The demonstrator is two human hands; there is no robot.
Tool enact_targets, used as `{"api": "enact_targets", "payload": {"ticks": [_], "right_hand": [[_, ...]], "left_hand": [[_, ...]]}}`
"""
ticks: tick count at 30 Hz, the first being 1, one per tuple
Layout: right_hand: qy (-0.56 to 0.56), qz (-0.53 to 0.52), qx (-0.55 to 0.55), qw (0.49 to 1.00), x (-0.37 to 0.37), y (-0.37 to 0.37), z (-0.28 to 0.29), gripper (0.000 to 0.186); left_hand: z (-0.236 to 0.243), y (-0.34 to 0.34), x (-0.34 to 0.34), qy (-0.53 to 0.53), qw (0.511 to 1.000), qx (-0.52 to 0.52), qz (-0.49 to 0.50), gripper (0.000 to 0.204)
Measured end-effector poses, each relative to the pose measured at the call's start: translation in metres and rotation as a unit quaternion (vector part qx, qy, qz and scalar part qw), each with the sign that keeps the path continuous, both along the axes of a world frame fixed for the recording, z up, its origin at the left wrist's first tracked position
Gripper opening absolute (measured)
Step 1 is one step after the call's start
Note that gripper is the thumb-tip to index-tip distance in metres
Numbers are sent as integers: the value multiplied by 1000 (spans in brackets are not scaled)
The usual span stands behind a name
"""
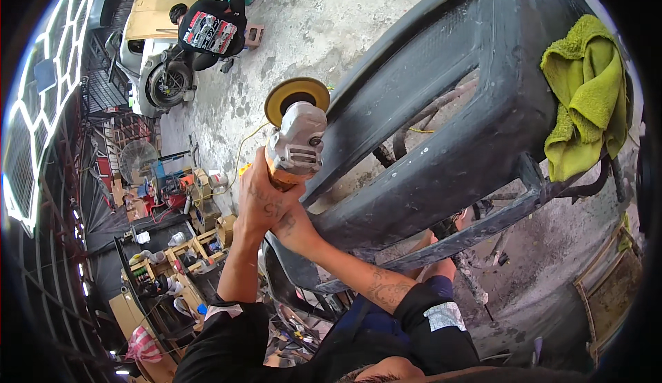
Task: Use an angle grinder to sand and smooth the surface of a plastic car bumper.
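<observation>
Beside the black panel (427, 169): angle grinder (296, 145) is pointing its yellow disc (274, 103) away from the hands.
Left hand (261, 203): fingers are gripping the grinder's body.
Right hand (295, 230): is lying against the left; its finger state cannot be told.
Green cloth (583, 107): is draping over the panel's right end.

Free room extends over the concrete floor (283, 38) beyond the grinder (298, 138). To the right, the dark body panel (427, 183) bars passage except through its long opening (358, 174), partly crossed by tubes (434, 103); a thin yellow cord (243, 141) runs close along the grinder's left side.
</observation>
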State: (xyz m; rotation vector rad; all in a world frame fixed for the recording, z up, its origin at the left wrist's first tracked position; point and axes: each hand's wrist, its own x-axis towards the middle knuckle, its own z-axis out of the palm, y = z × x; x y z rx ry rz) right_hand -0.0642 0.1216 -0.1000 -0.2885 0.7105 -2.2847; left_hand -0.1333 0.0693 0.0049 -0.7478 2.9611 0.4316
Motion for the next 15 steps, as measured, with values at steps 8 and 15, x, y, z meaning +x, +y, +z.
{"api": "enact_targets", "payload": {"ticks": [8, 15], "right_hand": [[-21, 3, 1, 1000, -1, -1, 2, 43], [-39, -17, -30, 999, -2, -3, 7, 42]], "left_hand": [[0, 0, 2, -13, 1000, -15, 8, 61], [1, -2, 3, 3, 1000, -13, -3, 61]]}}
